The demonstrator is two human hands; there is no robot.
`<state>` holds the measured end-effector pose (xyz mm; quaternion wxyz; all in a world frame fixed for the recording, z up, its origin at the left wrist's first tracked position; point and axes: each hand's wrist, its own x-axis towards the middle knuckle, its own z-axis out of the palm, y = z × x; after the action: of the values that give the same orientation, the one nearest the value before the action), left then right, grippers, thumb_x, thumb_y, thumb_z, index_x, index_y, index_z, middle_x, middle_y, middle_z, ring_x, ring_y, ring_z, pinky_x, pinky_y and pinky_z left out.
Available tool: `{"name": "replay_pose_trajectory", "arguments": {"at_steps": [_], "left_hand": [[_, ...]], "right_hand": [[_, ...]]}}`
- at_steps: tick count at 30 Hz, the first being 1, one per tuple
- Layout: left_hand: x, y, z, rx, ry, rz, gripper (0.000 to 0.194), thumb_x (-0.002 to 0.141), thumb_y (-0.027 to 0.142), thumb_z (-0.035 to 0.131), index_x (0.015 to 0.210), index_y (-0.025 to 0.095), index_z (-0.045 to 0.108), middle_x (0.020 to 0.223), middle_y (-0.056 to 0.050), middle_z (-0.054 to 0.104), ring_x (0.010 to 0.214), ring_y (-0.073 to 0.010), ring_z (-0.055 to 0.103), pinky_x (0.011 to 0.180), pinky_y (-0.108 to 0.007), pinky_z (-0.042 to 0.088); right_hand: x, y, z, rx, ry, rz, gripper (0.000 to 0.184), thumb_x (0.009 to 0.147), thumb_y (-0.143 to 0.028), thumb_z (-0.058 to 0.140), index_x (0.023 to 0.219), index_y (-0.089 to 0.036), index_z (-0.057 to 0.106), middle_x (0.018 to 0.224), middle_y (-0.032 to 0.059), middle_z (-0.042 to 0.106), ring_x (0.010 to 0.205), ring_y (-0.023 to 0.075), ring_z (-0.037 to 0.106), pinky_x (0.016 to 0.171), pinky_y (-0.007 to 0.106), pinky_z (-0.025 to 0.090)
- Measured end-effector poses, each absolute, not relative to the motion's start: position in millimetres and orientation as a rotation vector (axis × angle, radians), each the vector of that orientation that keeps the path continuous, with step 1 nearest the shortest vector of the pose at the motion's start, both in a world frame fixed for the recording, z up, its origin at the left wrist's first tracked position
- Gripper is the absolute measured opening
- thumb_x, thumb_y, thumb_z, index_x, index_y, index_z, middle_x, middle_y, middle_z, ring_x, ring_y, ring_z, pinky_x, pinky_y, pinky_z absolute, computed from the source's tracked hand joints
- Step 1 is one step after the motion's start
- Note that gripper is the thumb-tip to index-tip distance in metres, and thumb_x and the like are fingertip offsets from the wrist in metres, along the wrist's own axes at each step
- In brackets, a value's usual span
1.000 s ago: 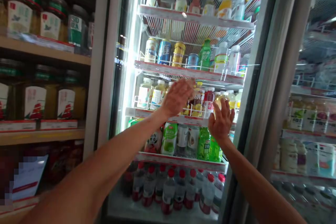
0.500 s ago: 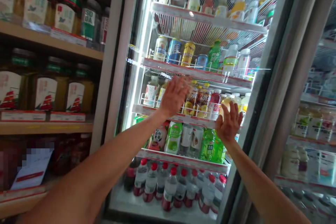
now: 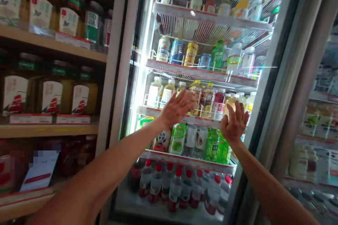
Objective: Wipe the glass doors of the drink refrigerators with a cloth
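Observation:
My left hand (image 3: 179, 109) is stretched out with its fingers extended, in front of the middle shelf of a lit drinks cooler (image 3: 200, 162). It holds nothing and partly covers the pale-labelled bottles (image 3: 167, 94) and the brown bottles with yellow caps (image 3: 208, 99). Further right, my right hand (image 3: 234, 123) is raised, fingers spread, nothing in it. Close to it stand a dark red bottle (image 3: 218, 104) and green bottles (image 3: 212, 145) on the shelf below. Whether either hand touches anything cannot be made out.
Cans (image 3: 176, 51) and bottles line the upper shelves. Red-capped bottles (image 3: 175, 188) fill the cooler's floor. Left of the frame (image 3: 116, 77), wooden shelves (image 3: 52, 130) carry large jars and a phone-like screen (image 3: 39, 172). Another cooler section (image 3: 317, 140) is at right.
My left hand has dropped lower, uncovering more of the pale-labelled bottles. The scene has shifted slightly to the right in view. My right hand keeps nearly the same pose.

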<state>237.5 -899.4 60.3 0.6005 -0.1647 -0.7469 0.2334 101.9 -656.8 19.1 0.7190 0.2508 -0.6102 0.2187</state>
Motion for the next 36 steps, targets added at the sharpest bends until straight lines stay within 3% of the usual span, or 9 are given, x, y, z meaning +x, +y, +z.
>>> {"name": "replay_pose_trajectory", "arguments": {"at_steps": [3,10,17,22,25,29,33,36], "left_hand": [[239.5,-898.2,61.6,-0.447,-1.794,0.634,0.04,0.086,0.029,0.041,0.125,0.028,0.045,0.146,0.0,0.029,0.138,-0.0232,0.012,0.112,-0.048,0.016],[267.9,-956.8,102.8,0.313,-1.493,0.063,0.045,0.089,0.03,0.033,0.132,0.014,0.034,0.149,-0.012,0.014,0.137,-0.0288,0.008,0.107,-0.056,0.015],[246.4,-911.8,50.2,-0.45,-1.876,0.59,0.037,0.086,0.029,0.04,0.121,0.029,0.049,0.144,0.003,0.031,0.138,-0.0161,0.008,0.114,-0.041,0.014],[275.1,-958.6,76.6,0.121,-1.655,0.178,0.047,0.088,0.029,0.033,0.133,0.017,0.035,0.15,-0.005,0.013,0.139,-0.0222,0.007,0.112,-0.049,0.007],[274.5,-950.1,75.7,0.213,-1.626,0.08,0.049,0.087,0.024,0.033,0.134,0.008,0.033,0.149,-0.014,0.014,0.139,-0.0256,0.001,0.111,-0.052,0.011],[244.3,-885.1,54.2,-0.009,-1.829,0.267,0.047,0.086,0.023,0.032,0.133,0.022,0.035,0.147,0.001,0.025,0.139,-0.0158,0.002,0.113,-0.04,0.015],[230.0,-853.8,54.2,-0.112,-1.843,0.223,0.053,0.089,0.026,0.021,0.139,0.008,0.018,0.149,-0.009,0.017,0.139,-0.0159,0.0,0.112,-0.039,0.011],[242.9,-877.5,55.2,-0.12,-1.833,0.232,0.064,0.088,0.04,0.027,0.139,0.004,0.013,0.15,-0.015,0.01,0.139,-0.0163,-0.001,0.112,-0.038,0.008]], "right_hand": [[101.8,-655.1,18.9,0.56,-1.354,0.469,0.048,0.08,-0.024,0.042,0.129,-0.023,0.044,0.141,0.0091,0.038,0.133,0.0242,0.03,0.106,0.047,0.021],[106.2,-656.2,18.6,0.562,-1.395,0.516,0.05,0.082,-0.024,0.042,0.132,-0.025,0.039,0.143,0.0077,0.034,0.133,0.0244,0.028,0.106,0.048,0.02],[106.3,-653.4,18.4,0.579,-1.402,0.506,0.049,0.081,-0.024,0.043,0.13,-0.023,0.043,0.143,0.0077,0.035,0.133,0.0233,0.028,0.107,0.047,0.02],[102.9,-652.6,18.0,0.584,-1.382,0.534,0.047,0.081,-0.024,0.04,0.128,-0.022,0.045,0.141,0.0086,0.038,0.133,0.0241,0.03,0.106,0.049,0.022],[97.4,-651.7,16.7,0.59,-1.348,0.562,0.046,0.08,-0.026,0.042,0.125,-0.019,0.049,0.139,0.0109,0.041,0.132,0.0261,0.031,0.106,0.05,0.021],[115.2,-667.9,22.0,0.648,-1.291,0.652,0.047,0.08,-0.031,0.044,0.126,-0.023,0.048,0.138,0.0105,0.041,0.131,0.0289,0.033,0.106,0.054,0.019],[167.7,-711.5,38.1,1.059,-1.282,0.692,0.049,0.086,-0.027,0.033,0.134,-0.022,0.036,0.139,0.0085,0.04,0.129,0.0232,0.036,0.106,0.048,0.028],[197.9,-749.3,48.8,1.207,-1.428,0.65,0.05,0.088,-0.028,0.029,0.136,-0.015,0.033,0.139,0.0122,0.039,0.13,0.0233,0.035,0.105,0.047,0.032]]}}
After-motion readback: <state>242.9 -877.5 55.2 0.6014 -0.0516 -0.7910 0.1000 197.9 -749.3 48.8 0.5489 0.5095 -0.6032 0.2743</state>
